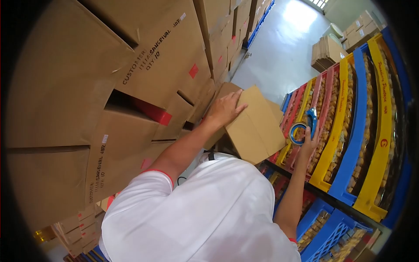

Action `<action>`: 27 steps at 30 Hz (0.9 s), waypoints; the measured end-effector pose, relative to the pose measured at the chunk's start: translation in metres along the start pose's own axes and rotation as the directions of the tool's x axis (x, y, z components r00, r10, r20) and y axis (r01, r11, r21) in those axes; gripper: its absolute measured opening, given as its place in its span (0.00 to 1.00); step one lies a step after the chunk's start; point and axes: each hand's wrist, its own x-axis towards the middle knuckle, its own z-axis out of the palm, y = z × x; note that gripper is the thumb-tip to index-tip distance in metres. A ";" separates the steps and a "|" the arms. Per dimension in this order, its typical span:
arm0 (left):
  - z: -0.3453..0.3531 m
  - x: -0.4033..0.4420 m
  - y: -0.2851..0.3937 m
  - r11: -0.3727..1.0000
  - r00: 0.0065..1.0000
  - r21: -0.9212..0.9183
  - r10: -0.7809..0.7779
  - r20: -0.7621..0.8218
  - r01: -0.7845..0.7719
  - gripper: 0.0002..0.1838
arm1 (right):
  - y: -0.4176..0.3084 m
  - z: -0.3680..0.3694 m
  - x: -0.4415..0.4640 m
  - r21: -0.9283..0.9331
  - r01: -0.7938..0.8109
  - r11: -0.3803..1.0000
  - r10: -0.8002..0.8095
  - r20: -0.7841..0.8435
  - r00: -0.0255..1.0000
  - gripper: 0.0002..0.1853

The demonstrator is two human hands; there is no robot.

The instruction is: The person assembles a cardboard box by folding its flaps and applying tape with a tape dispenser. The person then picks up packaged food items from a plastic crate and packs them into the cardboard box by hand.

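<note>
A cardboard box stands in front of my body, its plain brown panels facing me. My left hand lies on the box's upper left edge with its fingers spread. To the right of the box, my right hand holds a blue tape dispenser, whose round tape roll hangs at its left side. The fingers of that hand are wrapped round the dispenser, beside the stacked crates.
Large cardboard boxes with handwritten labels are stacked on the left. Yellow, blue and red crates full of packed jars or packets rise on the right. Flattened cartons stand on the grey floor farther off.
</note>
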 end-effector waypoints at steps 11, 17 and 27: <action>0.023 0.001 -0.013 0.994 0.988 0.019 0.105 -0.109 -0.104 0.37 | 0.012 -0.003 -0.008 -0.244 0.189 0.951 -0.147 0.181 0.973 0.33; 0.009 0.007 -0.001 0.999 0.995 0.022 -0.029 0.091 0.027 0.39 | -0.005 0.040 -0.091 -0.563 0.528 0.636 -0.305 0.445 0.842 0.44; 0.011 -0.003 0.012 0.887 0.924 0.427 0.297 -0.241 -0.174 0.36 | 0.034 0.005 -0.120 -0.540 0.698 0.471 -0.476 0.511 0.716 0.42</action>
